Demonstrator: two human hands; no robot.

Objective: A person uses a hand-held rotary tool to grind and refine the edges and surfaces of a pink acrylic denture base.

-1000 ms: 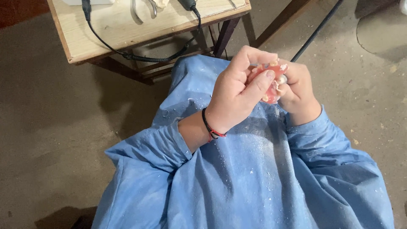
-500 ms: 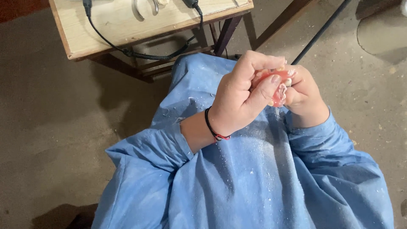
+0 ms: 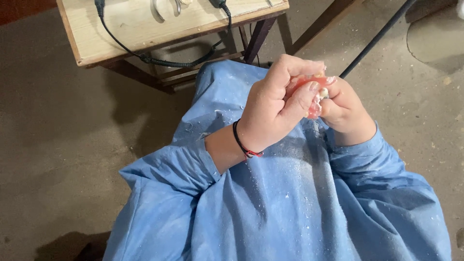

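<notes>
Both my hands meet over my lap, which is covered by a blue gown (image 3: 270,208) speckled with white dust. My left hand (image 3: 275,106) wraps around a small pink denture piece (image 3: 314,108) with pale teeth, thumb pressed across its front. My right hand (image 3: 345,108) grips the same piece from the right side, fingers curled tight. Most of the pink piece is hidden between the fingers. A black and red cord bracelet (image 3: 241,142) sits on my left wrist.
A low wooden table (image 3: 125,34) stands ahead at the top left, with a black cable (image 3: 159,60) drooping over its edge and metal pliers (image 3: 162,8) lying on it. A dark rod (image 3: 377,36) slants across the dusty concrete floor (image 3: 63,145) at the top right.
My hands have stayed clasped on the pink piece and shifted slightly; the left thumb now lies further across its front. The view has drifted a little.
</notes>
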